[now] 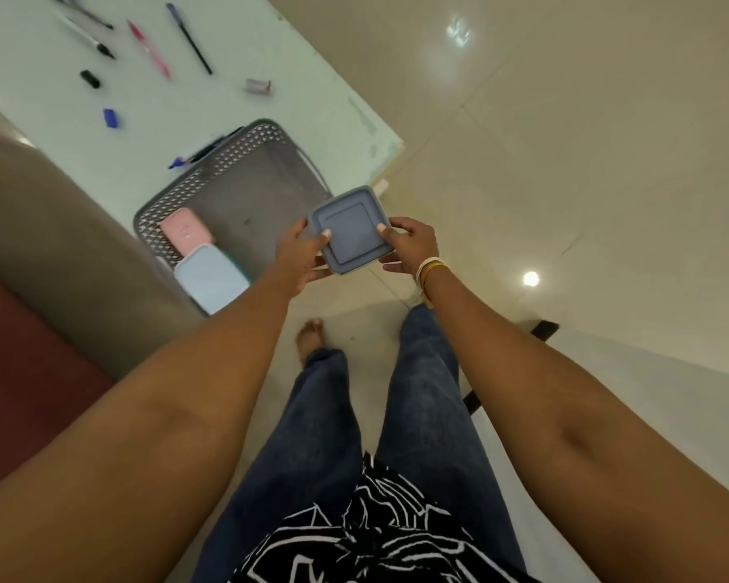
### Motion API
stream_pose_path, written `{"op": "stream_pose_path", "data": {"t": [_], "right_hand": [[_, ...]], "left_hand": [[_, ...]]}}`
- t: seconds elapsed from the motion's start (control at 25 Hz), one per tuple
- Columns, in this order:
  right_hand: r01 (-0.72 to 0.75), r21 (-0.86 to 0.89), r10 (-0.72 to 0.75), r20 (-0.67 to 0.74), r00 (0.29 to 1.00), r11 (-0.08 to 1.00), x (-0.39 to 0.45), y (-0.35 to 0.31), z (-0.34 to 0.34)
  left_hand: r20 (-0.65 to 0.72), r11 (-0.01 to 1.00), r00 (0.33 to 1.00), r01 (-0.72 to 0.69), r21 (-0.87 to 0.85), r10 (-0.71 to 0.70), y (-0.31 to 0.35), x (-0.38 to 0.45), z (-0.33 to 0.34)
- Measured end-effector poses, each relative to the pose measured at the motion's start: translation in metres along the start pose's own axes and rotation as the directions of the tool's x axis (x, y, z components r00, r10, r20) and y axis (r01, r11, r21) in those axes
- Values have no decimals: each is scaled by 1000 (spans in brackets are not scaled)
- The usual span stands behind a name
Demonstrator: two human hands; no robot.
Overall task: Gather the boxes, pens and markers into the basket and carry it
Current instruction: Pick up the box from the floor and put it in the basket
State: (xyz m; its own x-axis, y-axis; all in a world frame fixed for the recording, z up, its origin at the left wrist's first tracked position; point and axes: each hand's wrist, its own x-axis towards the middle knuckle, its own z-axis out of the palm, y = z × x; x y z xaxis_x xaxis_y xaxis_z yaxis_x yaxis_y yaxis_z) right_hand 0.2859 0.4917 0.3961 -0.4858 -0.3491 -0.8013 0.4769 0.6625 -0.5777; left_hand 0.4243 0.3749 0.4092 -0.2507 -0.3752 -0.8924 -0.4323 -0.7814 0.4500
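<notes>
You hold a grey box in both hands, just off the basket's near right corner and level with its rim. The box is square with rounded corners, slate grey-blue, its lid showing a raised square panel inside a wider border. Your left hand grips its left edge, thumb pressed on the lid and fingers curled beneath. Your right hand grips the right edge the same way, thumb on top; bangles sit on that wrist.

The basket is grey with perforated walls and stands on the pale table. Inside it, against the near left wall, lie a pink box and, touching it on the nearer side, a light blue box. Both have rounded corners.

Beyond the basket, pens lie scattered: a pink pen, a dark blue pen, a black marker. A black cap and a blue cap lie loose nearer the basket. One blue pen rests against the basket's far wall.
</notes>
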Motion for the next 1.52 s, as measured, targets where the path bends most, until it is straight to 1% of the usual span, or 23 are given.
{"op": "stream_pose_path", "data": {"t": [0.08,0.24,0.32,0.4,0.44,0.52,0.64,0.68,0.8,0.88,0.92,0.96,1.08,1.2,1.28,1.4,1.44,1.52], "right_hand": [[30,-19,-30,-20,999,999,-10,8,45],[66,-157,-81,-90,993,985,-7,12,120],[105,-277,-142,-118,983,955,2,9,148],[133,-431,-207,-130,970,893,10,2,165],[131,-499,-219,-123,968,857,15,-1,172],[106,-611,-200,-87,976,784,26,-5,184],[57,-756,-142,-48,989,653,38,-1,197],[39,-773,-111,-41,993,633,40,1,201],[-3,-815,16,8,1000,579,41,4,204],[-26,-837,117,45,992,547,37,2,201],[-23,-836,132,59,990,548,34,2,197],[-12,-825,121,69,990,565,30,0,193],[73,-787,9,99,995,613,19,-4,172],[87,-711,-48,76,996,698,20,-7,141],[74,-678,-55,50,997,731,24,-8,115],[49,-659,-46,22,999,750,32,-12,69],[42,-659,-44,14,999,751,36,-15,53],[43,-661,-41,19,999,750,43,-23,18]], "left_hand": [[-52,999,999,-4,43,6,1,-3,-46],[-147,970,986,-47,238,84,8,1,-118],[-204,918,964,-81,388,172,7,6,-145],[-219,835,935,-124,536,279,0,14,-165],[-209,788,925,-136,600,318,-4,17,-174],[-155,696,922,-149,703,354,-14,24,-188],[-43,505,924,-169,846,380,-29,32,-199],[-29,490,929,-168,856,368,-34,32,-202],[9,531,963,-156,833,269,-44,28,-206],[39,532,970,-164,830,238,-45,22,-205],[46,527,969,-171,833,241,-43,19,-203],[50,516,967,-177,838,250,-41,16,-200],[76,463,962,-194,865,261,-34,8,-182],[106,424,957,-216,880,269,-20,10,-150],[132,406,956,-233,884,262,-8,15,-121],[169,381,955,-255,889,244,4,20,-72],[164,369,956,-248,896,243,7,21,-55],[139,309,966,-203,929,217,16,24,-19]]}}
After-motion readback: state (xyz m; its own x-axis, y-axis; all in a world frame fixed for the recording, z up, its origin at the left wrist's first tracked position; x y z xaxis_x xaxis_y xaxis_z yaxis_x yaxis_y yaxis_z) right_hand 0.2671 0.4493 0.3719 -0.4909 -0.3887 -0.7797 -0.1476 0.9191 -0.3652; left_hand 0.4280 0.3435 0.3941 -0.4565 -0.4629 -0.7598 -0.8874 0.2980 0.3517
